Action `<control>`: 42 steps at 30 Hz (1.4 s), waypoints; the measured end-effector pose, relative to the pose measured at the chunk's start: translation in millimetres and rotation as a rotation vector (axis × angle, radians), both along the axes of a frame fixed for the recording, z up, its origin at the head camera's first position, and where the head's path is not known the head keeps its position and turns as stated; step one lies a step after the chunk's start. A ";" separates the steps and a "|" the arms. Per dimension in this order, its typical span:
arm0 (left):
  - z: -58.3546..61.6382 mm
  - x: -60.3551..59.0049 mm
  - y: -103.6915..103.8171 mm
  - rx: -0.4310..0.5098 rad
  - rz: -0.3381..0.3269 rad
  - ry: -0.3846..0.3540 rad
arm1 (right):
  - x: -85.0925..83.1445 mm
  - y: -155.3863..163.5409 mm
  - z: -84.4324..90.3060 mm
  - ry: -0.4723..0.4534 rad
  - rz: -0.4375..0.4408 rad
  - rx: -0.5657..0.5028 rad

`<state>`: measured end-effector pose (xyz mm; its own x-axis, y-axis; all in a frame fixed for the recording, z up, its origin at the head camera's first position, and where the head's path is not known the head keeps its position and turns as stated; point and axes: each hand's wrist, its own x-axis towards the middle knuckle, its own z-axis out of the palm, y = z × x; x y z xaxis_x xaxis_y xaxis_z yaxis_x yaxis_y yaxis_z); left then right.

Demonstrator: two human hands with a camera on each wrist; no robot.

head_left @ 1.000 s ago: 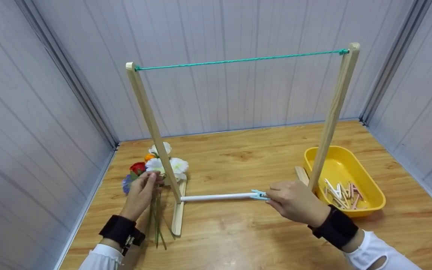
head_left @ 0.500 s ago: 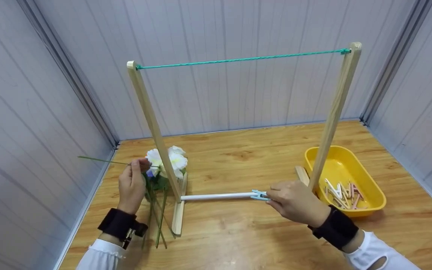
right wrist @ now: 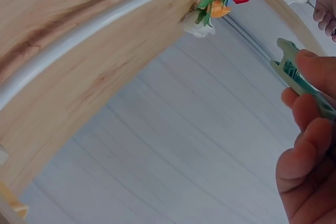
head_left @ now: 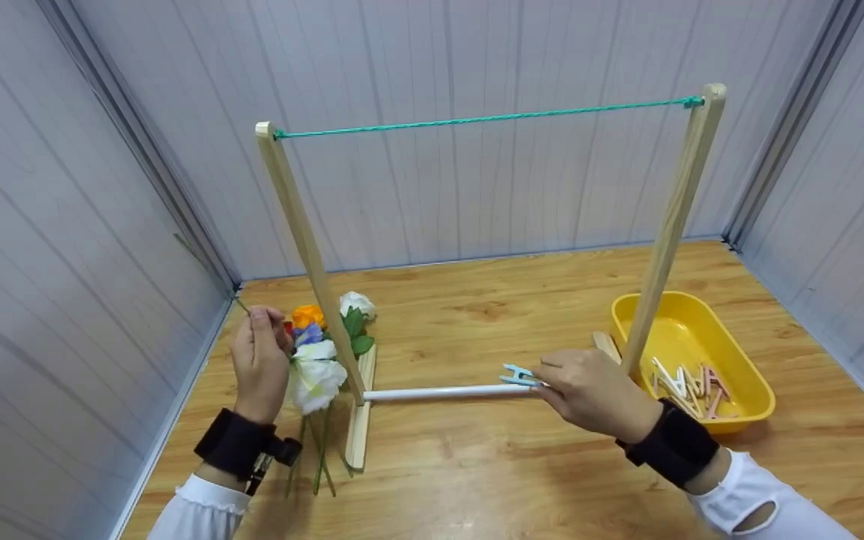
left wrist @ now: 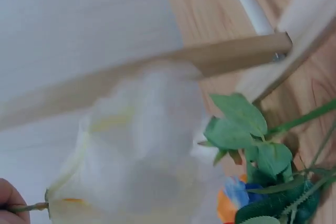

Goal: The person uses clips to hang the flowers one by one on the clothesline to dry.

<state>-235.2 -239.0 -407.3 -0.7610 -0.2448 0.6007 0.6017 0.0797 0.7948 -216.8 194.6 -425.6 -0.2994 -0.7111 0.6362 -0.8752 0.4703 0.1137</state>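
The left hand [head_left: 259, 360] was seen pinching the thin green stem of a white artificial flower [head_left: 316, 375], raised just left of the near-left post of the wooden drying rack [head_left: 304, 232]. Its bloom hung against the post, above the remaining flowers [head_left: 319, 326] lying on the tabletop. The right hand [head_left: 589, 390] was closed on a pale blue clothespin [head_left: 518, 373], held just above the rack's white crossbar [head_left: 439, 391].

Risks judged: the stem was gripped only at its tip, so the heavy bloom could swing or slip free. The bloom could also catch on the post or drag the other stems along. The light rack could be tipped by a knock to a post. The clothespin, held by fingertips, could twist out.

The surface was a varnished wooden tabletop [head_left: 492, 465], enclosed by grey ribbed panel walls [head_left: 87, 225] on three sides. A green cord [head_left: 477, 118] was strung between the post tops. A yellow tray [head_left: 747, 379] holding more clothespins [head_left: 683, 382] was noted at right.
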 end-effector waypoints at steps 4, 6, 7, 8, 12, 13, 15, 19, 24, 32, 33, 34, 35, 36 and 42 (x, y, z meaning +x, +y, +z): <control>4.3 8.9 10.5 -0.003 -0.082 -0.001 | -3.2 -1.2 9.7 0.018 -0.008 -0.011; 8.0 12.9 17.5 0.008 -0.129 0.002 | -5.2 -1.8 14.6 0.020 -0.012 -0.017; 10.0 14.9 21.3 0.004 -0.142 0.008 | -6.1 -2.2 17.2 0.020 -0.011 -0.023; 12.0 16.7 25.1 -0.004 -0.152 0.012 | -7.0 -2.4 19.7 0.020 -0.010 -0.026; 17.7 22.7 38.2 -0.049 -0.159 0.002 | -11.6 -4.7 31.6 -0.011 0.020 -0.051; 18.4 23.8 40.5 -0.069 -0.152 -0.001 | -13.0 -5.4 34.7 -0.018 0.025 -0.056; 19.1 25.1 44.5 -0.102 -0.135 -0.011 | -15.8 -6.7 41.1 -0.036 0.032 -0.062; 20.5 24.7 50.9 -0.137 -0.124 -0.014 | -20.8 -8.8 54.4 -0.086 0.043 -0.072; 25.8 20.5 59.9 -0.138 -0.150 0.004 | -27.5 -11.9 73.2 -0.139 0.059 -0.085; 43.5 6.3 79.1 -0.161 -0.195 0.060 | -42.9 -24.4 107.0 -0.118 0.135 -0.116; 46.0 4.5 81.5 -0.160 -0.195 0.051 | -44.6 -26.8 111.3 -0.106 0.139 -0.117; 48.1 2.6 83.6 -0.160 -0.196 0.040 | -46.3 -29.4 115.5 -0.094 0.144 -0.117; 50.0 0.5 85.3 -0.161 -0.202 0.029 | -48.3 -32.2 119.1 -0.087 0.149 -0.117; 52.0 -1.4 87.0 -0.160 -0.210 0.021 | -49.9 -34.9 123.0 -0.081 0.150 -0.113; 61.7 -13.2 95.6 -0.150 -0.222 -0.008 | -58.6 -53.0 147.7 -0.101 0.131 -0.116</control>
